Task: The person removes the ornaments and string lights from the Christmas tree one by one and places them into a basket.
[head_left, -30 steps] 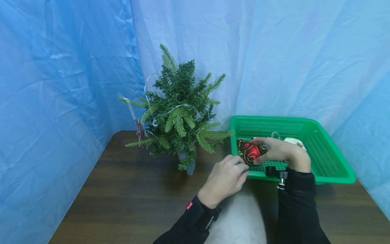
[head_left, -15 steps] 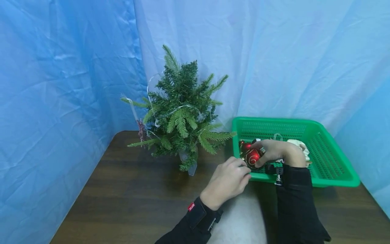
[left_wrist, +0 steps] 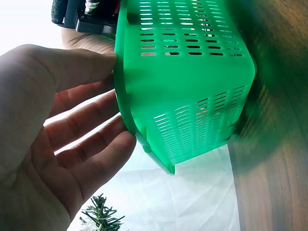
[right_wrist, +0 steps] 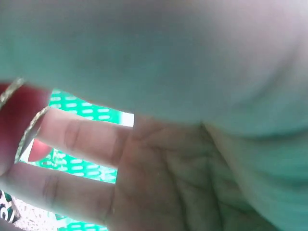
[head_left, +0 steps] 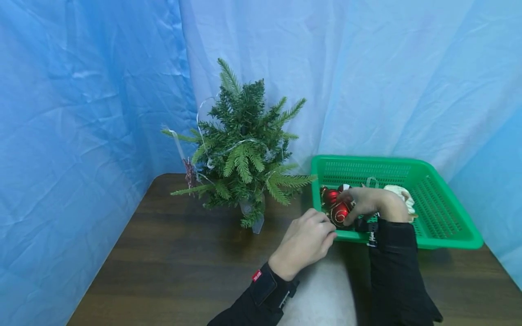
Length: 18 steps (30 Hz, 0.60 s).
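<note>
1. Directions follow the head view. The right hand is grasping a red bauble, thumb and fingers around it.
2. That red bauble, with gold swirls, sits at the hand's 8 o'clock, inside the green basket, near its left front corner.
3. A second red ornament lies just beside the bauble, towards 11 o'clock.
4. At the right hand's 8 o'clock, the left hand grips the basket's rim, thumb and fingertips on it.
5. A whitish item lies in the basket at the right hand's 2 o'clock.
6. Well apart, towards 10 o'clock, a small green tree stands on a dark wooden table; a reddish pendant hangs at the tree's 8 o'clock.
7. Blue drapery fills 12 o'clock.
</note>
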{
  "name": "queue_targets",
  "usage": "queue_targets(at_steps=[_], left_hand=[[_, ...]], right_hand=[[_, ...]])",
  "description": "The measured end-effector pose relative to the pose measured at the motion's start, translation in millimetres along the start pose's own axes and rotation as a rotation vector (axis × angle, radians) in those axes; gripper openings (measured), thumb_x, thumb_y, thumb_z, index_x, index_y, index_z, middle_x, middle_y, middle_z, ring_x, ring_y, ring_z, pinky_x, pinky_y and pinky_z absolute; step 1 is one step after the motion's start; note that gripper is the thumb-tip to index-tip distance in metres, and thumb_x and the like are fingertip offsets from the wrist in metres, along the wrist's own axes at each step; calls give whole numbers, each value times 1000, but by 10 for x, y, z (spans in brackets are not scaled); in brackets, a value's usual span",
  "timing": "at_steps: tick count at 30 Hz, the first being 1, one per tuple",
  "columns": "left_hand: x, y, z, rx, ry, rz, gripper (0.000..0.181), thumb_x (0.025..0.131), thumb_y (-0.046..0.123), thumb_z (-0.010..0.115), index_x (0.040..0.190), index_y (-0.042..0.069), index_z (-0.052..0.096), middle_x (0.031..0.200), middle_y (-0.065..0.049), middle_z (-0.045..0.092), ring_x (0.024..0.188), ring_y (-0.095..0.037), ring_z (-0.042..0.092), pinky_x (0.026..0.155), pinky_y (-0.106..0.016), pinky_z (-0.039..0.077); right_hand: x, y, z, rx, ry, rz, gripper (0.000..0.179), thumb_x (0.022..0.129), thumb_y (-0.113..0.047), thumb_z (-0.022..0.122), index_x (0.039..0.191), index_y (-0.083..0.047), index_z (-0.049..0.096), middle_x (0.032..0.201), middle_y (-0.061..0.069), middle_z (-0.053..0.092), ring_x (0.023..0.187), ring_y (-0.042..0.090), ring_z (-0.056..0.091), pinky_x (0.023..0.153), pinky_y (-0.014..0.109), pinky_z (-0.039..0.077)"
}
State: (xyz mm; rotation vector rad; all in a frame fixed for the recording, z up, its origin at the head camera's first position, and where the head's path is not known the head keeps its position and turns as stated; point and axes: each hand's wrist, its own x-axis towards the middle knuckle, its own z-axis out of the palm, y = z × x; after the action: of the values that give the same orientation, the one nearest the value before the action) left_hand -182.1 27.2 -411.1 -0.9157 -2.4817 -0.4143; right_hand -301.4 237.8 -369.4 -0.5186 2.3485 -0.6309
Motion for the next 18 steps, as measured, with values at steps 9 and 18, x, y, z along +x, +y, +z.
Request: queue_targets(at_steps=[9,18], left_hand=[[-4,-3,-3,-3,-4,-6,11,95,25,72,100,20,81,100,7,70,98,-10,60,76,-18,53],[-5,-3,-6,0,-11,20,13,97,26,70,101,21,82,101,8,70,99,-10,60,80,-17,52]], right_hand=[[-16,-17,15,52,-28,21,77,84,-15,82,147,6,44,143,27,50,121,41,56,82,47,57],[-19,-72,-8,-29,61,-45,67,95,-30,73,145,7,47,143,28,51,127,46,51,95,55,50]])
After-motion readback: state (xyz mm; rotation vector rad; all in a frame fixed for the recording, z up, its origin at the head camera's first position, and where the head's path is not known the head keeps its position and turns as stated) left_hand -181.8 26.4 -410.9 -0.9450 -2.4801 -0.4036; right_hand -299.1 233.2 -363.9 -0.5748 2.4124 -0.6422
